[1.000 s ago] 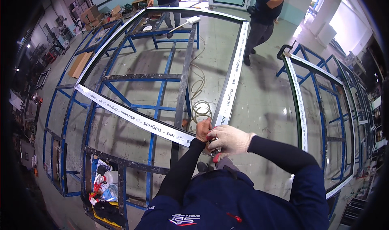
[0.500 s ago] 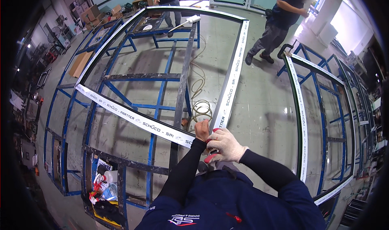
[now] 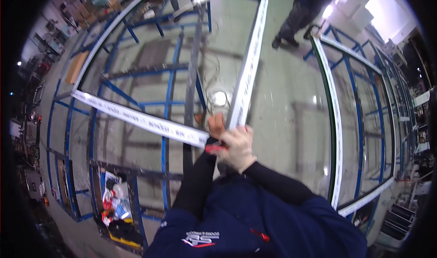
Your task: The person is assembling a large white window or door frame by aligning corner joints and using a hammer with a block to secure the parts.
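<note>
A large rectangular window frame (image 3: 136, 118), dark with white printed protective tape, lies across a blue and black trestle. My bare left hand (image 3: 216, 123) is at its near right corner, fingers curled in against the inner edge; what they hold is hidden. Close against it, my right hand (image 3: 238, 145), in a whitish glove with red fingertips, is closed at the same corner. Its fingers reach across my left wrist, and anything inside them is hidden. Both hands are blurred by motion.
A second taped frame (image 3: 336, 135) rests on blue stands at the right, with a dark clamp (image 3: 312, 32) at its far corner. A pale hose (image 3: 214, 96) coils on the floor. Bottles and rags fill a trestle bin (image 3: 117, 203). Another person (image 3: 300, 17) stands at the far right.
The whole view has shifted, so the frames sit higher and further left. My right hand has turned at the corner, its red fingertips now lying across my left wrist.
</note>
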The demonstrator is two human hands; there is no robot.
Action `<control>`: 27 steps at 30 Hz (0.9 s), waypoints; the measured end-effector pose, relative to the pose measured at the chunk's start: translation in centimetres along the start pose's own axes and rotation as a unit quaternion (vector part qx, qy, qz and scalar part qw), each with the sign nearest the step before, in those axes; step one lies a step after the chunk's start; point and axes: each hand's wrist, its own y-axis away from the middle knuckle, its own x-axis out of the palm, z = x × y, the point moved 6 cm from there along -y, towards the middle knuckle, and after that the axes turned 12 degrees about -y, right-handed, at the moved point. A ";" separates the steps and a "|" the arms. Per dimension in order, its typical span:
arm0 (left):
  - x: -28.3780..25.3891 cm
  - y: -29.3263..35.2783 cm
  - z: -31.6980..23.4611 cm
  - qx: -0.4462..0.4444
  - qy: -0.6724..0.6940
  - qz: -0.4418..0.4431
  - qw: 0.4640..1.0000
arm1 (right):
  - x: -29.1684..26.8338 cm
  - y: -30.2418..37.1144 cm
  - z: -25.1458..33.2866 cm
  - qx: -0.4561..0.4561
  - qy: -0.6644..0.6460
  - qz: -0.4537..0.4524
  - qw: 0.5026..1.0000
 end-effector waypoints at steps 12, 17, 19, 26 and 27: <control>-8.1 14.8 4.3 -0.375 0.116 -0.018 0.919 | -8.1 12.1 -18.3 0.416 -0.284 -0.173 0.847; -2.1 19.3 0.7 -0.480 0.263 0.220 0.807 | -5.7 16.2 -18.1 0.482 -0.265 -0.086 0.831; -1.1 19.2 2.2 -0.489 0.248 0.195 0.813 | -3.7 15.9 -16.9 0.487 -0.289 -0.060 0.822; 0.8 17.9 1.3 -0.531 0.307 0.171 0.771 | -3.4 15.6 -14.9 0.482 -0.275 -0.018 0.831; 1.1 17.5 1.1 -0.521 0.311 0.173 0.776 | -3.8 15.6 -15.2 0.482 -0.274 -0.026 0.832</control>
